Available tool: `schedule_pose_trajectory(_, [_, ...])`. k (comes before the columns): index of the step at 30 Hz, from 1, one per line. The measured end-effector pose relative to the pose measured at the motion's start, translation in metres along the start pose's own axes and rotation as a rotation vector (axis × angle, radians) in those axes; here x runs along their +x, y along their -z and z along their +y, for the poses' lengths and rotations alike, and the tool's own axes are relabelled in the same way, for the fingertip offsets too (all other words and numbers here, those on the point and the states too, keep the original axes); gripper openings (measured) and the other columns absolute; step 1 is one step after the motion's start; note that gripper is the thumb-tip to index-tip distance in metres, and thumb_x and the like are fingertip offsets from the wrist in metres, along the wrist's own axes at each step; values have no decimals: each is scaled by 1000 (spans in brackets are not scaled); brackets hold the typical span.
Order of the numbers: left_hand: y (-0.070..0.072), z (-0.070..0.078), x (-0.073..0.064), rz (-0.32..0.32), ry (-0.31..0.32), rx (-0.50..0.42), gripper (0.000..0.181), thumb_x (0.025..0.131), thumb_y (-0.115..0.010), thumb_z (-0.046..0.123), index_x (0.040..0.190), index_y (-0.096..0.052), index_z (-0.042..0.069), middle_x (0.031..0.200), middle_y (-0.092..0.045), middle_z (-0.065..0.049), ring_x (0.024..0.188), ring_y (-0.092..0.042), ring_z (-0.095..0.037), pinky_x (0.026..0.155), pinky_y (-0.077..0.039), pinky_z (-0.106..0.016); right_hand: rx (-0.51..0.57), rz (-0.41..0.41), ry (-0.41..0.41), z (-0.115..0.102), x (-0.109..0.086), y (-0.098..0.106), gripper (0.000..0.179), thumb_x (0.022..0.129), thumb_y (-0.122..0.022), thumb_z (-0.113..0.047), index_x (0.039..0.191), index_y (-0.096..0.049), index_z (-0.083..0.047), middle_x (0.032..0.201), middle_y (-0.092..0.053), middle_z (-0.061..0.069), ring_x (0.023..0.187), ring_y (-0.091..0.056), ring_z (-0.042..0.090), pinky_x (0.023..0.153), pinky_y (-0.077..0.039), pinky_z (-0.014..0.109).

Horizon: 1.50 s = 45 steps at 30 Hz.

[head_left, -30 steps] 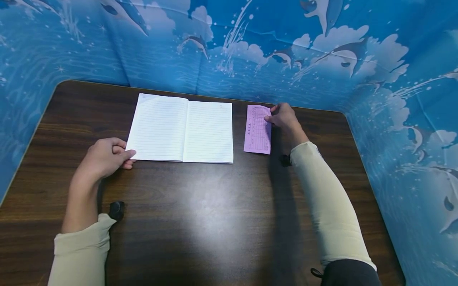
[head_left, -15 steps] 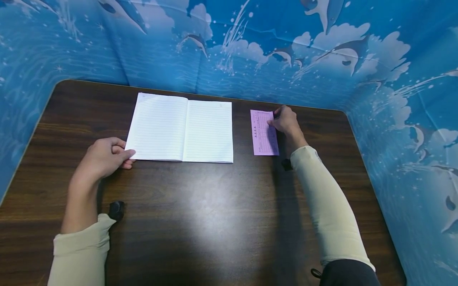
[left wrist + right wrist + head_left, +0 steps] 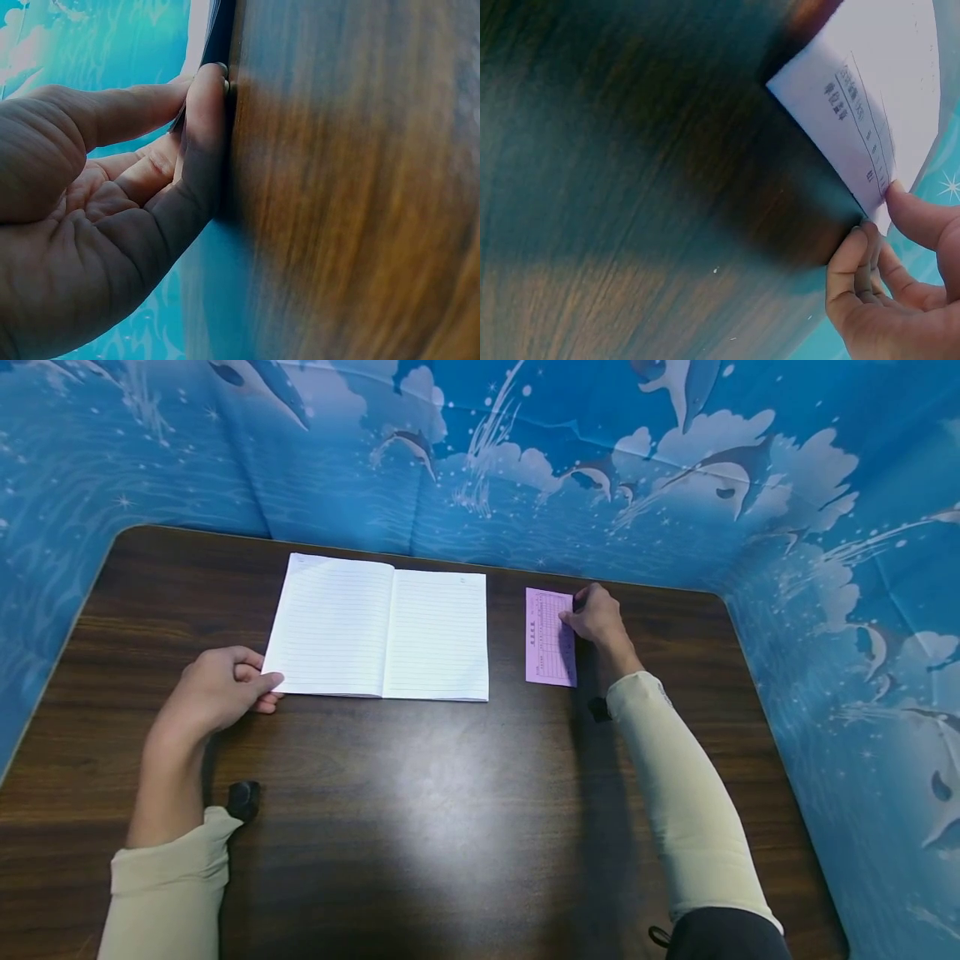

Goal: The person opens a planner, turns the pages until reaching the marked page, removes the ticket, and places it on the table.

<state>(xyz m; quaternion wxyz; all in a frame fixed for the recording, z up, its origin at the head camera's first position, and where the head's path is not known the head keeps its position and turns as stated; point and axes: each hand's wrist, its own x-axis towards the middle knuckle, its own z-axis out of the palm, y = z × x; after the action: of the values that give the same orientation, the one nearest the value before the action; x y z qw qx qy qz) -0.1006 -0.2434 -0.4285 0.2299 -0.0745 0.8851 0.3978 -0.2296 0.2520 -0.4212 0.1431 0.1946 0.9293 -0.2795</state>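
An open notebook [image 3: 435, 635] with blank ruled pages lies near the table's far edge. My left hand [image 3: 225, 687] pinches its near left corner, thumb on the page and fingers beneath; the left wrist view shows the corner between thumb and fingertips. To the right of the notebook is a pink printed form slip [image 3: 546, 647] with a ruled grid. My right hand [image 3: 597, 614] pinches the slip's right edge toward its far end. In the right wrist view, the thumb presses on the printed face of the slip [image 3: 840, 112] and the fingers curl under its edge.
The dark wood-grain table [image 3: 420, 827] extends in front of both things. A blue curtain [image 3: 480, 468] printed with dolphins hangs behind the table and round its right side. Black wrist devices [image 3: 244, 800] sit by both sleeves.
The pink slip and my right hand have shifted slightly to the right and toward me; its tilt turned a little and turned back. My left hand and the notebook have stayed put.
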Motion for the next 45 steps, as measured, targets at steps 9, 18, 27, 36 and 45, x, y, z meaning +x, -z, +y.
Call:
schedule_pose_trajectory(9, [-2, 0, 1, 5, 6, -1, 54, 111, -62, 23, 146, -44, -14, 86, -75, -5, 74, -76, -14, 92, -50, -48, 33, 60, 26, 4, -6, 0, 46, 109, -62, -28, 145, -51, 0, 141, -59, 25, 122, -60, 38, 114, -50, 53])
schedule_pose_trajectory(18, [1, 0, 0, 1, 10, -4, 55, 111, -61, 23, 146, -43, -15, 86, -75, -5, 73, -75, -13, 91, -50, -46, 59, 98, 149, -11, -20, -3, 41, 110, -58, -28, 138, -62, 2, 129, -65, 22, 108, -61, 30, 97, -54, 44])
schedule_pose_trajectory(27, [1, 3, 0, -7, 17, 0, 55, 111, -61, 23, 147, -43, -15, 85, -76, -4, 74, -76, -14, 92, -49, -47, 211, -146, 202, -32, -38, -16, 33, 110, -63, -24, 130, -63, 2, 112, -71, 18, 92, -70, 22, 86, -59, 34])
schedule_pose_trajectory(36, [2, 3, 2, -15, 25, 0, 56, 112, -60, 23, 147, -42, -16, 86, -76, -4, 74, -76, -13, 83, -50, -34, 221, -253, 208, -45, -52, -44, 26, 104, -73, -20, 120, -67, 1, 109, -73, 18, 95, -80, 29, 94, -63, 42])
schedule_pose_trajectory(45, [2, 2, 2, -17, 19, -3, 56, 111, -61, 24, 147, -42, -14, 88, -76, -6, 76, -77, -15, 96, -50, -53, 146, -213, 266, -47, -59, -60, 18, 101, -77, -16, 111, -72, -2, 103, -76, 16, 89, -81, 26, 83, -65, 37])
